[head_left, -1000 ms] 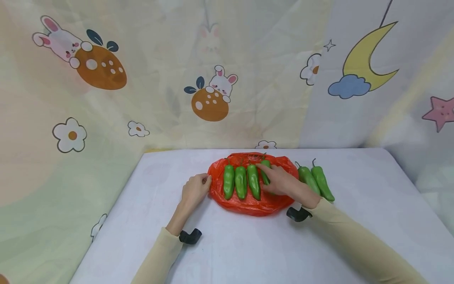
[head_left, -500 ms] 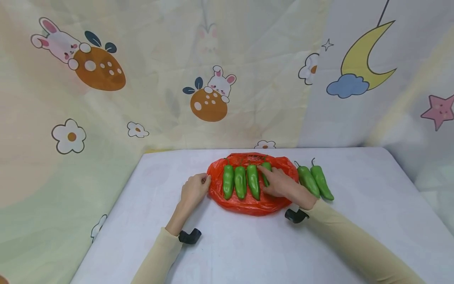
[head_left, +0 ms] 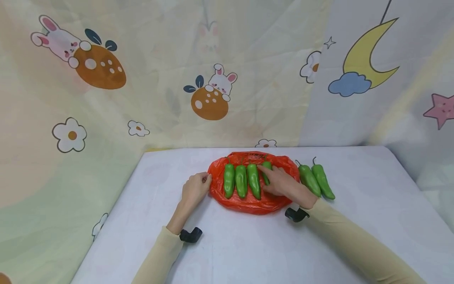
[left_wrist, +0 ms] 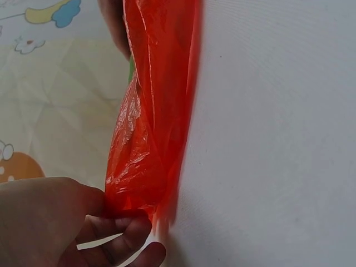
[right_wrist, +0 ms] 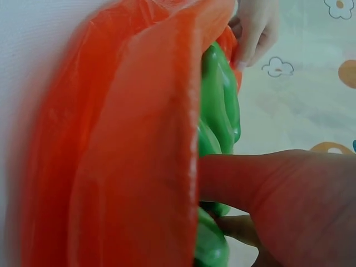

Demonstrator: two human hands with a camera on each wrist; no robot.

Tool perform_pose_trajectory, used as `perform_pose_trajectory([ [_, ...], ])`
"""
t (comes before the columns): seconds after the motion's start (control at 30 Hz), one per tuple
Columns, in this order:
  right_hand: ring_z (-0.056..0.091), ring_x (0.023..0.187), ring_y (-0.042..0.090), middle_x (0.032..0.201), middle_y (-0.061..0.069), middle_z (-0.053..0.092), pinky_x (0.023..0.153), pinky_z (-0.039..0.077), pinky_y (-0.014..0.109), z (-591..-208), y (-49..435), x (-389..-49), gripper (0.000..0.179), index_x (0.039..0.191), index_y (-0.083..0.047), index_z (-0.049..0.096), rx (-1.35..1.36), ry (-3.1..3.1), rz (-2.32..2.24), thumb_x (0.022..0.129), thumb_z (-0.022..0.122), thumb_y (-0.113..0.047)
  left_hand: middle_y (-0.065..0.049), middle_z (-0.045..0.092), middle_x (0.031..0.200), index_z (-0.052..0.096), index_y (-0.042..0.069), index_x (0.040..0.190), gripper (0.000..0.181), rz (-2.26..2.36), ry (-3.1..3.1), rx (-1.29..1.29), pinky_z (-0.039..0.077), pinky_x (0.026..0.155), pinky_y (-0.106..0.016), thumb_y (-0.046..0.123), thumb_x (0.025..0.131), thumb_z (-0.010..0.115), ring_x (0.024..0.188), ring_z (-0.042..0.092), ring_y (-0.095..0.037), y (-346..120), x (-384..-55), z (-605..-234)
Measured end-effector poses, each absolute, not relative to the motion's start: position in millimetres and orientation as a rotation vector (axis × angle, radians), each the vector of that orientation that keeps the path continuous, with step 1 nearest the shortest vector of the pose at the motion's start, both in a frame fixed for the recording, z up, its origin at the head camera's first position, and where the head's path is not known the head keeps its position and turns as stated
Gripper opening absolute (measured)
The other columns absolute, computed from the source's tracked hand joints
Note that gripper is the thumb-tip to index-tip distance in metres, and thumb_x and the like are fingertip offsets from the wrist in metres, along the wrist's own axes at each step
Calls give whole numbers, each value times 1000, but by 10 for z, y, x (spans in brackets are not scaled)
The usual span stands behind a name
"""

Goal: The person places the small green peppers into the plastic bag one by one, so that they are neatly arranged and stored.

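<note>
A red plastic bag [head_left: 244,206] lies spread on the white table, its rim raised. Three green peppers, the left one [head_left: 229,180], the middle one [head_left: 241,181] and the right one [head_left: 253,181], lie side by side on it. My left hand [head_left: 194,189] pinches the bag's left edge between thumb and fingers. At the right of the row, my right hand [head_left: 283,184] holds a fourth green pepper [head_left: 267,165], index finger along its upper left. The right wrist view shows the thumb [right_wrist: 233,178] reaching behind the bag's rim, which hides its tip.
Two more green peppers, one nearer the bag [head_left: 309,180] and one farther right [head_left: 322,182], lie on the table [head_left: 234,252] just right of the bag. A patterned cloth [head_left: 156,79] hangs behind the table's back edge.
The index finger of my right hand has straightened along the pepper and the hand has shifted slightly. My left hand keeps its place on the bag's edge.
</note>
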State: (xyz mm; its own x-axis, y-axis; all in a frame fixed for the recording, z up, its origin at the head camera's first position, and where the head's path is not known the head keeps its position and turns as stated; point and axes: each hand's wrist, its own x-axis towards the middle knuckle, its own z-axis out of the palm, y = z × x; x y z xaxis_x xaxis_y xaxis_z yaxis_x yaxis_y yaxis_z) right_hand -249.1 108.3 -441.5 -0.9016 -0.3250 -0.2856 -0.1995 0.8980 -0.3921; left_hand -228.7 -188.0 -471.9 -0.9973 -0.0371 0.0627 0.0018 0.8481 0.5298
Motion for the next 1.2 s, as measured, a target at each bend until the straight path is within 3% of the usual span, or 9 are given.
perform_pose_trajectory([
  [0.47, 30, 143, 54, 158, 32, 28, 104, 38, 70, -4326, 1126, -2476, 74, 158, -22, 31, -434, 2713, -524, 94, 66, -36, 0, 54, 57, 62, 15, 73, 34, -853, -2948, 23, 32, 47, -26, 30, 101, 51, 52, 48, -14, -1879, -2288, -4716],
  [0.77, 31, 144, 53, 158, 33, 29, 108, 35, 69, -4243, 1147, -2428, 74, 158, -18, 31, -529, 2731, -558, 93, 67, -27, 1, 52, 57, 62, 15, 72, 34, -852, -2945, 26, 32, 47, -26, 30, 101, 51, 52, 47, -14, -1876, -2292, -4715],
  [1.2, 35, 143, 49, 156, 28, 34, 103, 42, 67, -4071, 1208, -2326, 71, 155, -18, 36, -614, 2753, -648, 93, 69, -25, 1, 53, 57, 62, 14, 73, 34, -864, -2941, 0, 32, 46, -26, 30, 101, 51, 52, 47, -14, -1872, -2299, -4696],
])
